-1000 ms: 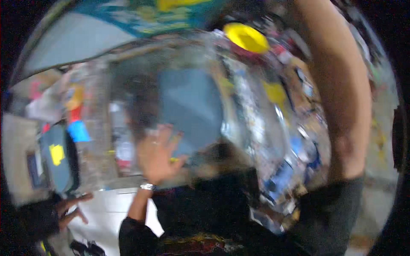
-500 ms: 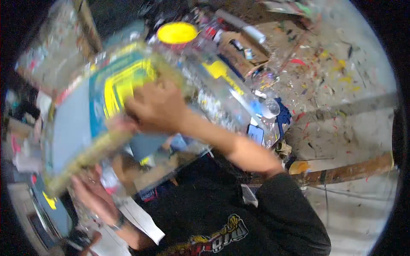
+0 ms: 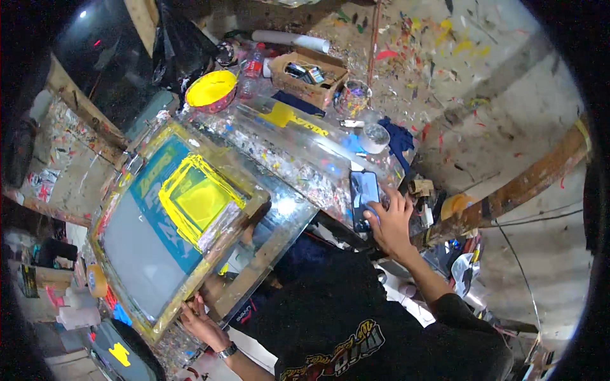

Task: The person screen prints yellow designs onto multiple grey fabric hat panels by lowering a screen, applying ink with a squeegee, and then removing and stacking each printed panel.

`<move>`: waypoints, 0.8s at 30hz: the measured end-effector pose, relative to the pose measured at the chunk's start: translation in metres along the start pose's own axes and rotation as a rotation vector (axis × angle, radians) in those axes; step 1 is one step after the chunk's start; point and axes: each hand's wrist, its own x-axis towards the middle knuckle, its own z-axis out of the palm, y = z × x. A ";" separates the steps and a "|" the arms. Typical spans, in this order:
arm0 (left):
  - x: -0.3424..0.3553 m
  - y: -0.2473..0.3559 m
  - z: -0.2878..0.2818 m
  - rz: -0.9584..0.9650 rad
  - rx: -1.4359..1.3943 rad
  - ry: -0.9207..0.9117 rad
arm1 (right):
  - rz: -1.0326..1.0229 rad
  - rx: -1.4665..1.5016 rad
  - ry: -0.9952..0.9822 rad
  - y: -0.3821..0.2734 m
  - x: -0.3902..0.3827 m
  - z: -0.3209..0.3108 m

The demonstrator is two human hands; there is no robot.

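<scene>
A screen printing frame (image 3: 166, 315) with wooden edges lies tilted across the left of the view. Its mesh is grey and teal, with thick yellow ink (image 3: 202, 202) around one panel. My left hand (image 3: 204, 325) has its fingers closed on the frame's near edge; a watch band circles that wrist. To the right, a dark smartphone (image 3: 364, 190) lies on the bench with its screen lit. My right hand (image 3: 393, 222) reaches over it, fingers spread, the thumb at the lower part of the screen. What the phone shows is too small to tell.
Past the frame stand a bowl of yellow paint (image 3: 211, 90), a cardboard box (image 3: 310, 79) of small items and a plastic cup (image 3: 373, 138). A dark blue cloth (image 3: 398, 143) lies near the cup. A glass sheet (image 3: 283, 238) sits under the frame. A wooden beam (image 3: 527, 181) crosses the right side.
My right hand has left the yellow panel of the screen printing frame and moved right to the phone. My left hand stays at the frame's near edge. The view has shifted.
</scene>
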 end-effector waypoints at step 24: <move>0.002 -0.009 -0.008 0.077 -0.017 -0.039 | 0.422 0.884 -0.044 0.041 -0.008 0.012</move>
